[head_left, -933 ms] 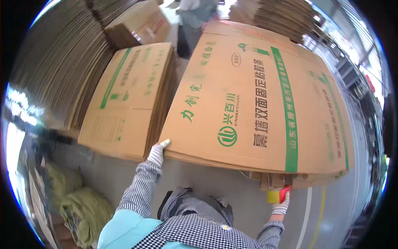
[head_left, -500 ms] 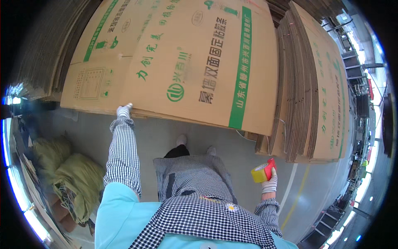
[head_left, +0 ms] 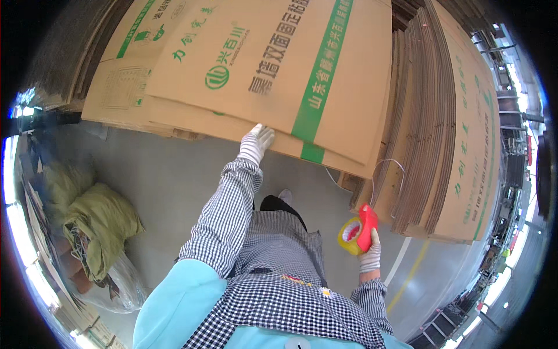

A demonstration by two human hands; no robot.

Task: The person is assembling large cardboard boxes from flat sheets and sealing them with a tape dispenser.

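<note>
A large flat brown cardboard sheet with green stripe (head_left: pixel 273 70) lies atop the stack. The gloved left hand (head_left: pixel 256 144), arm outstretched, pinches its near edge. The gloved right hand (head_left: pixel 370 251), held low, grips a red-handled yellow tape dispenser (head_left: pixel 356 231).

A smooth grey concrete floor (head_left: pixel 168 174) fills the middle, with a pale painted line (head_left: pixel 401 262) and a yellow one (head_left: pixel 410 285) running across its right part. Tall stacks of flattened brown cardboard (head_left: pixel 442 128) stand along the floor's right edge. Green sacks (head_left: pixel 96 224) lie heaped at its left edge. Bright daylight enters from both sides.
</note>
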